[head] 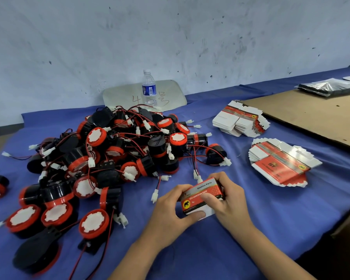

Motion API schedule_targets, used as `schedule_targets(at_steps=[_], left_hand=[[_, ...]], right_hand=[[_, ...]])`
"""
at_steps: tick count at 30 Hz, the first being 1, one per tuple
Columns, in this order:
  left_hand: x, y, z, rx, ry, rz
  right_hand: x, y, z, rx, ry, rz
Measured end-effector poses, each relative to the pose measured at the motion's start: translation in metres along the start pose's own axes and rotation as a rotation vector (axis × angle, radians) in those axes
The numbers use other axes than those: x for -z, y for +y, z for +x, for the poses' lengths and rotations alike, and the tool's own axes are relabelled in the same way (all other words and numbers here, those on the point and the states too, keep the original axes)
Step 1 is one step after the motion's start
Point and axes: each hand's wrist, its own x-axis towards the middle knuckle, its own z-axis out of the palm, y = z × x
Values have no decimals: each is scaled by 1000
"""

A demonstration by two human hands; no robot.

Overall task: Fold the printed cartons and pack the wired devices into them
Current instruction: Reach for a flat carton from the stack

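Fingers (209, 199) of left hand (170, 207) and right hand (228, 199) clamp the red printed cardboard carton (203, 190); best to square its corners before tucking the white end flap (209, 211).

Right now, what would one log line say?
step: folding carton | left hand: grips carton | right hand: grips carton | devices: piled left | flat cartons: stacked right

Bare left hand (169, 213), bare right hand (229, 201), slender fingers, bare left forearm (133, 257), bare right forearm (271, 253).
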Motion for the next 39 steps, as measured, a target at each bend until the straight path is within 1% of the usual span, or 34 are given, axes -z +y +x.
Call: schedule_targets(at_steps=[5,7,9,11,13,15,16,17,19,21,23,24,26,29,31,32,34,36,37,38,39], left_hand=[[-3,1,0,55,-38,-94],[-4,2,2,95,-17,-142],[-4,2,2,141,43,-212],[-2,-1,2,166,91,-245],[2,-5,3,184,123,-251],[4,-10,4,214,163,-283],[3,-13,6,221,172,-289],[4,-15,6,224,178,-284],[3,-18,7,216,175,-267],[0,-20,7,210,165,-252],[-1,-20,7,201,156,-238],[-2,-19,8,188,155,-232],[-3,-19,9,164,150,-211],[-3,-18,10,155,130,-197],[-4,-17,10,152,117,-173],[-4,-17,10,148,113,-162],[-3,-16,10,150,115,-154],[-3,-18,10,161,111,-163],[-3,-18,10,167,107,-166],[-3,-18,10,171,104,-165],[-4,-18,10,172,100,-163]], right_hand=[[1,2,2,-67,-12,52],[-2,4,4,-110,-5,121],[-3,6,6,-139,49,194],[1,8,11,-214,160,282],[6,6,19,-375,263,446],[13,-2,28,-508,287,721],[21,-9,33,-533,305,869],[30,-16,39,-534,326,1026],[55,-31,49,-454,362,1322],[87,-51,57,-310,425,1541],[118,-70,60,-140,538,1674],[133,-77,60,-53,602,1675],[158,-88,58,58,771,1576],[183,-93,53,132,1000,1521],[192,-89,51,155,1061,1510],[193,-85,49,138,1054,1501],[192,-75,51,59,990,1429],[186,-61,56,-58,907,1210],[182,-54,60,-128,864,1027],[177,-47,65,-191,806,753],[172,-36,70,-252,712,382]])
